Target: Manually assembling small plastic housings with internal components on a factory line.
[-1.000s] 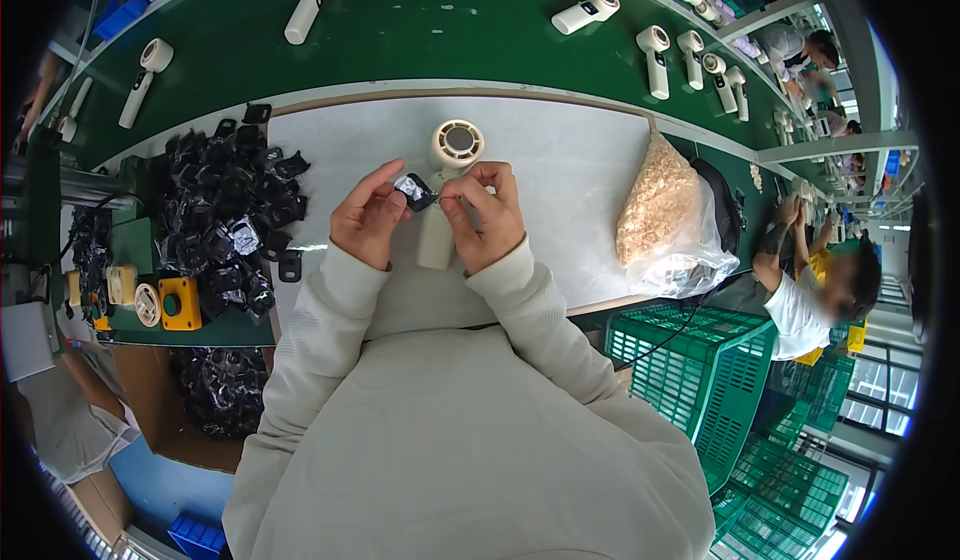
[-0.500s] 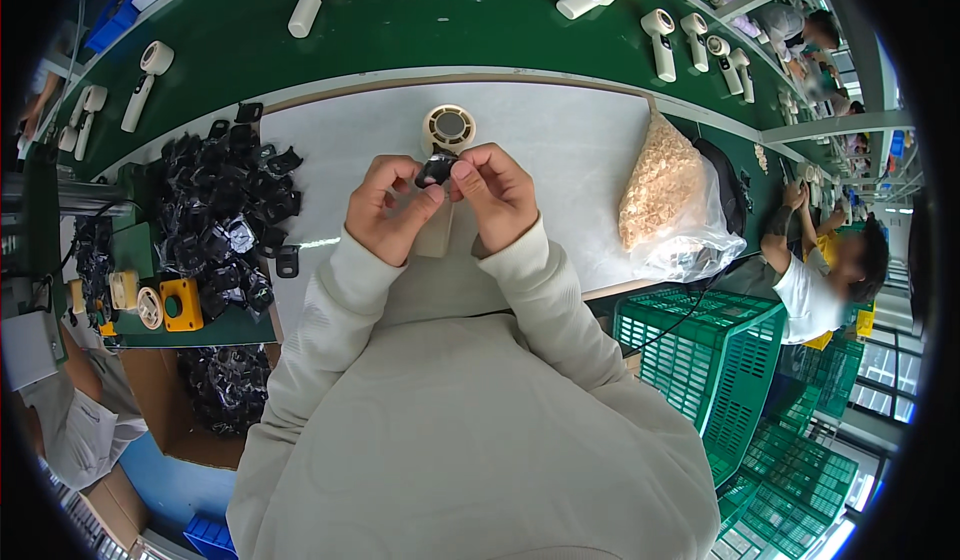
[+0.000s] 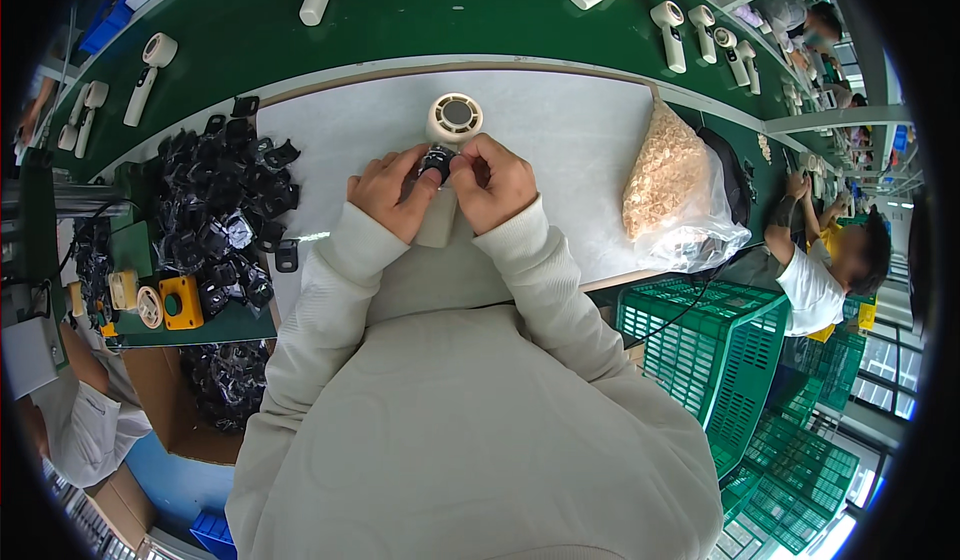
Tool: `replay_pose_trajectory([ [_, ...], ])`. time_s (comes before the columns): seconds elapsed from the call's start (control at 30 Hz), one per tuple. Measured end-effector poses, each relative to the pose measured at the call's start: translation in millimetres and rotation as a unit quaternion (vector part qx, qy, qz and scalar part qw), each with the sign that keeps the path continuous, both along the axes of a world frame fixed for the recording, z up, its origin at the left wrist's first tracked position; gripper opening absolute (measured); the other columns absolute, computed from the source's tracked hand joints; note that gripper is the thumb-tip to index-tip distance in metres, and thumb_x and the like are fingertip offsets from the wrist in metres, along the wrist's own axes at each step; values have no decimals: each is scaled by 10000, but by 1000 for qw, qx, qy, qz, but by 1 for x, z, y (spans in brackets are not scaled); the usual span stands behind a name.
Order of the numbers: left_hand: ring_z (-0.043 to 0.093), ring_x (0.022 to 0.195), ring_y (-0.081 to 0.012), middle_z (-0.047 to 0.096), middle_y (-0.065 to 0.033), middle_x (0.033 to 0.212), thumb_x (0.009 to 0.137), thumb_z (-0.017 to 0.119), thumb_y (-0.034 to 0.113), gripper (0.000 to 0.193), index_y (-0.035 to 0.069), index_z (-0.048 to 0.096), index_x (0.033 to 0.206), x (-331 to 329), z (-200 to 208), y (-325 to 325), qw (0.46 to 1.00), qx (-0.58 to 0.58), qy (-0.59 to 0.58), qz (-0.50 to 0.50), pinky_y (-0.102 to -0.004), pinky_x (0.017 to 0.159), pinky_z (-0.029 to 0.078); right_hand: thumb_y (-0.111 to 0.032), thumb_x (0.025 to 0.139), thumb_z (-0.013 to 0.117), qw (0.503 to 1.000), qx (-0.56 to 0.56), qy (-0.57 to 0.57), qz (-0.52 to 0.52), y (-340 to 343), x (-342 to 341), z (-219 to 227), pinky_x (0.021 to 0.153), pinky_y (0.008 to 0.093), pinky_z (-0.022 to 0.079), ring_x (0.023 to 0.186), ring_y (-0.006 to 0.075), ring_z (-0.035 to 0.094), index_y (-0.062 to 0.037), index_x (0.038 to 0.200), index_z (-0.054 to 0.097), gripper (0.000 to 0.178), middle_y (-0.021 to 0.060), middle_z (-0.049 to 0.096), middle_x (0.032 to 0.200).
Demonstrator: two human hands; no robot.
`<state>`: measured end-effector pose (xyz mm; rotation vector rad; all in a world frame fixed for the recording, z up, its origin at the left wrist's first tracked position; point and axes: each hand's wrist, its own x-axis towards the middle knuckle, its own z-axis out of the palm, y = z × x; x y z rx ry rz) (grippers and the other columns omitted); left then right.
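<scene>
In front of me a cream handheld fan (image 3: 436, 228) lies on the white worktop, its round head pointing away. A small black plastic piece (image 3: 437, 161) sits against the top of its handle, just below the head. My left hand (image 3: 390, 194) is closed, with thumb and forefinger pinching the piece from the left. From the other side my right hand (image 3: 499, 186) is closed too, its thumb and bent fingers at the piece's right edge. My fingers partly cover the handle, and I cannot tell whether the piece is seated in it.
To the left lies a heap of black plastic pieces (image 3: 225, 200), with a yellow button box (image 3: 181, 303) nearby. A bag of pale small parts (image 3: 664, 175) rests on the right. Green crates (image 3: 690, 350) stand beside me. Several fans lie on the green belt (image 3: 430, 20); a co-worker (image 3: 815, 285) sits at right.
The black piece, held tilted between my fingertips before, now lies flatter against the fan handle. My hands have closed in around it. The view has shifted slightly.
</scene>
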<state>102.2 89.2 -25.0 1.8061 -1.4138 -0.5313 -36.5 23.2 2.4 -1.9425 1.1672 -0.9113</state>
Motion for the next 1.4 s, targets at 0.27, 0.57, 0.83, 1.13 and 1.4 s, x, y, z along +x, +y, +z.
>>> replay_pose_trajectory([
  [0.27,608,891,-248,691,-24,1026,924,524,300,308,159,636,1175,0,2,-2,1000,26,1,-12,-355,792,388,-61,744,615,998,-48,37,12,-9,-3,-3,497,323,409,501,215,481,-57,764,544,74,61,558,610],
  [0.57,630,781,-272,704,-83,943,919,542,277,314,120,628,1177,0,-5,-3,995,35,81,-34,-358,739,431,-102,831,595,998,37,52,-7,12,-10,-15,555,343,462,564,254,555,-63,1000,587,173,91,623,684],
  [0.83,624,746,-271,698,-77,897,894,587,234,313,98,620,1174,-6,-7,2,982,-13,188,-17,-351,718,437,-99,845,596,997,77,-18,6,15,-10,-17,589,345,475,619,250,576,-48,1038,590,199,113,652,786],
  [1.13,565,774,-180,657,-16,866,858,627,173,231,97,638,1076,-13,-9,3,989,-91,-105,52,-298,695,419,-59,851,631,1000,16,12,-24,11,-4,-18,604,234,443,674,128,513,-31,1031,606,184,45,595,794],
  [1.4,516,767,-164,637,-3,875,814,651,88,139,86,618,949,-4,3,-1,991,-97,97,-2,-270,701,408,-35,847,640,990,139,-16,36,-1,-12,-11,593,210,411,657,95,485,-32,935,619,91,26,574,745],
])
